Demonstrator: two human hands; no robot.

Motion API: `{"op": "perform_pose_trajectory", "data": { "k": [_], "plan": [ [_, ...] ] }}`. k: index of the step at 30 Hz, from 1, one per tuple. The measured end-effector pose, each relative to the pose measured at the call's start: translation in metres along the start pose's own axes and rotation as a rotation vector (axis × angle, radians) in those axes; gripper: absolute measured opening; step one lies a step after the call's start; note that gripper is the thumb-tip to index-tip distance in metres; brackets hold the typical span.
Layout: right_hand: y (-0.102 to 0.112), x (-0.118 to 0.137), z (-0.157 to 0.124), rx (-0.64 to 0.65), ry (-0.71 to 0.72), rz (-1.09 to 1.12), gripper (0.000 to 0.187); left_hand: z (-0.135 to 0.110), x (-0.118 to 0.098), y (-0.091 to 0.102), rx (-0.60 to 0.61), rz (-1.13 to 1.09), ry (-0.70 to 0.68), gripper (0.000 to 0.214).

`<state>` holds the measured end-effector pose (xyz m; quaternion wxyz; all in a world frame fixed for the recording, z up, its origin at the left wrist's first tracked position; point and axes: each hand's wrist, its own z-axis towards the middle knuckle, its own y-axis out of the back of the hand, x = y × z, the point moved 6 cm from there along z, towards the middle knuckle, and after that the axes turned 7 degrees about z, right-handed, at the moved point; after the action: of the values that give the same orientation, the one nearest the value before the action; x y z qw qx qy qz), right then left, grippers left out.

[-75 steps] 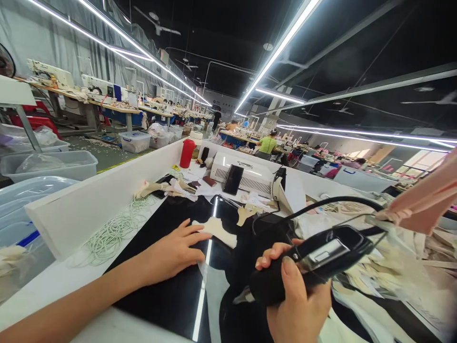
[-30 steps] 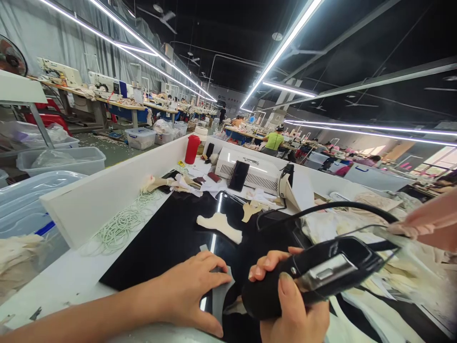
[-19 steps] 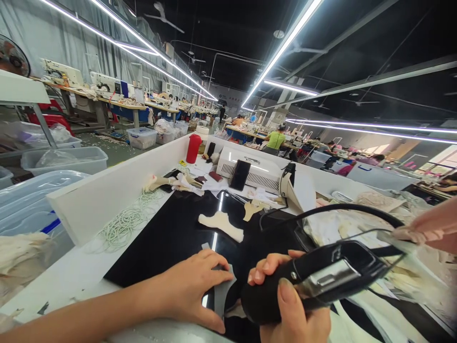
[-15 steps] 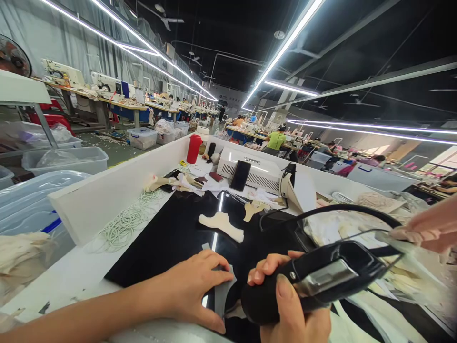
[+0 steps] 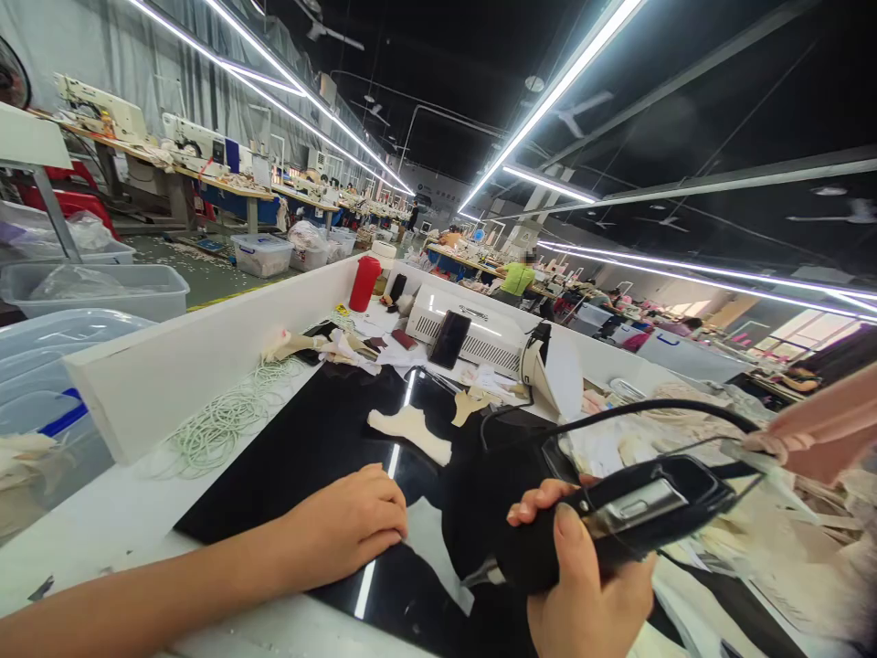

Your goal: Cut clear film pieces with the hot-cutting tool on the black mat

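My right hand (image 5: 582, 576) is wrapped around a black corded hand tool (image 5: 617, 521) with a silver panel. The tool's pointed metal tip (image 5: 485, 574) is down at the lower edge of a thin pale grey cut piece (image 5: 435, 544), which looks like fabric. My left hand (image 5: 360, 525) is closed, thumb against curled fingers, at the left edge of that piece; the fingertips' grip is partly hidden. Under both hands lies a glossy black board (image 5: 288, 484). Farther up on it rests a cream shaped piece (image 5: 411, 431), with a smaller beige piece (image 5: 470, 405) beyond.
A white partition (image 5: 206, 352) borders the left, beside tangled pale green cord (image 5: 219, 425). At the back stand a red cylinder (image 5: 364, 283), a white vented unit (image 5: 438, 315) and a leaning phone (image 5: 450, 339). Scraps (image 5: 787, 539) heap at right; pink cloth (image 5: 822, 425) hangs near the tool's cord.
My left hand has closed from a spread grip and moved slightly left. The grey piece now lies turned and more exposed. The tool has shifted right, showing its tip; the view has moved slightly.
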<state>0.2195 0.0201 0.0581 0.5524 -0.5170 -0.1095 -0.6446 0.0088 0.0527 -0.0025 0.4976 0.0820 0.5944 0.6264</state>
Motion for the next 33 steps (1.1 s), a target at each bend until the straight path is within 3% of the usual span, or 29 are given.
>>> {"op": "perform_pose_trajectory", "data": {
  "k": [5, 12, 20, 30, 33],
  "plan": [
    [-0.004, 0.004, 0.004, -0.073, -0.011, 0.016, 0.042, -0.001, -0.016, -0.002, 0.051, -0.026, -0.056, 0.013],
    [-0.026, -0.004, -0.017, 0.090, -0.037, 0.084, 0.035, 0.000, -0.011, -0.003, 0.048, -0.052, -0.025, 0.018],
    [-0.024, -0.009, -0.021, 0.132, -0.017, 0.067, 0.034, -0.002, -0.010, -0.004, 0.071, -0.061, -0.006, 0.019],
    [-0.022, -0.007, -0.015, 0.072, -0.031, 0.014, 0.036, -0.001, -0.012, 0.002, 0.048, -0.118, -0.043, 0.026],
    [-0.021, -0.004, -0.011, 0.034, -0.026, 0.025, 0.037, -0.002, -0.012, 0.002, 0.089, -0.140, -0.056, 0.032]
  ]
}}
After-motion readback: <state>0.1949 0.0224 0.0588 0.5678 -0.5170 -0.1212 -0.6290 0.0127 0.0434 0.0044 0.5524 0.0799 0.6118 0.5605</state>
